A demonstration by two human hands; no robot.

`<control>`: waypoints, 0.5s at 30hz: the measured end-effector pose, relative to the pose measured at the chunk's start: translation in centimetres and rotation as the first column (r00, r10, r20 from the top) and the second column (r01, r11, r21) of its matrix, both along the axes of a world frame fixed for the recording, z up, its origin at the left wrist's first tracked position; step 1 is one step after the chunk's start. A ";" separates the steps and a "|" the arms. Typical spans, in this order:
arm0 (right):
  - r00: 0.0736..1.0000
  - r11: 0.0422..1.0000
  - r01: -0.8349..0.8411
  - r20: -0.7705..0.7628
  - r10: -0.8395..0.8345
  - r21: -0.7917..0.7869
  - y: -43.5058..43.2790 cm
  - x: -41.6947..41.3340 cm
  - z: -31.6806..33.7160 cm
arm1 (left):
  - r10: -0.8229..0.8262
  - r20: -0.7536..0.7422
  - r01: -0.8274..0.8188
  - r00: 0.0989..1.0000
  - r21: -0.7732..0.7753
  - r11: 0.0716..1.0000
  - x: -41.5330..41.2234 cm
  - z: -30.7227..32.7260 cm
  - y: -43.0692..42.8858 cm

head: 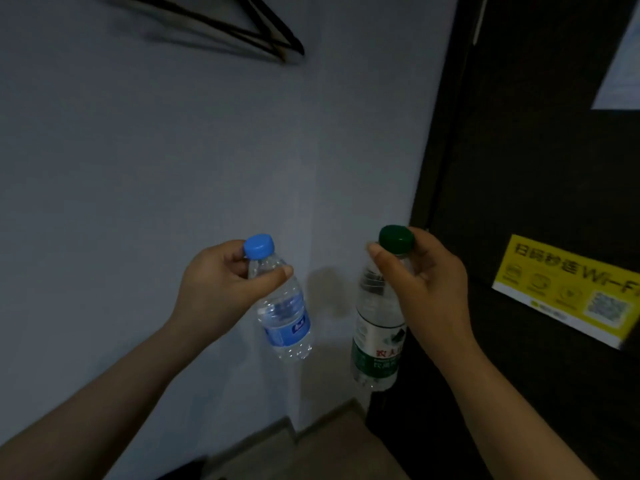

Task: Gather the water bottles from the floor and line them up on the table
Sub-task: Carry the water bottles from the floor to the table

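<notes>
Against a pale wall [173, 168], both hands are raised with a bottle in each. At about 7 o'clock from centre, the left hand [221, 289] pinches the neck of the blue bottle [284, 306] just under its blue cap [259, 244]; the thumb lies across the front of the shoulder and the fingers curl behind. That bottle hangs below the grip, tilted, with its base swung toward 5 o'clock and its blue label [289, 325] facing the camera. It is clear and small.

At about 4 o'clock from centre, the right hand [422, 289] is closed around the neck of the green bottle [377, 341], fingers wrapped just below the dark green cap [396, 240]. This bottle hangs nearly upright, taller than the other, with a white and green label [375, 355] bearing red characters. The two bottles are near each other but apart, with bare wall between them, and neither touches any surface.

At 3 o'clock stands a dark door [519, 168], and the green bottle's lower half overlaps its edge. A yellow Wi-Fi sticker [568, 289] with a QR code sits on the door just right of the right hand, and a white sheet [620, 64] is at 2 o'clock. Black hangers [242, 29] hang on the wall at 12 o'clock. At 6 o'clock, a strip of brownish floor [329, 445] shows below the bottles. The scene is dim.
</notes>
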State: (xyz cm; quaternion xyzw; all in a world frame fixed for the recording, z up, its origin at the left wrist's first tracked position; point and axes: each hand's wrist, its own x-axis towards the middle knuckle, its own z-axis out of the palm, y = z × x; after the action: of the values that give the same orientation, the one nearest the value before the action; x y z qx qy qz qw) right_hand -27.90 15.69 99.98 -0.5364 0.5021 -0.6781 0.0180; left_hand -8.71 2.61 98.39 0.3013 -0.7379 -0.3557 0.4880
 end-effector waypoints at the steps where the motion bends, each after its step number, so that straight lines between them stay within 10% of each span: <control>1: 1.000 0.999 -0.031 -0.003 0.031 -0.016 -0.2 0.3 0.5 | 0.030 -0.028 -0.030 0.999 0.004 1.000 0.6 0.3 0.5; 15: 0.832 0.824 -0.553 -0.028 0.554 -0.121 -7.0 18.0 4.6 | 0.507 -0.178 -0.528 0.843 -0.095 0.844 19.5 5.2 6.5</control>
State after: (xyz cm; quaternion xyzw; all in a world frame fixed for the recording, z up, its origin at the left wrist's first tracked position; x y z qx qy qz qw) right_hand -9.86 8.66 104.53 -0.6561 0.2817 -0.6758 0.1827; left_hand 10.81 9.06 103.60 0.4276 -0.6143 -0.1788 0.6386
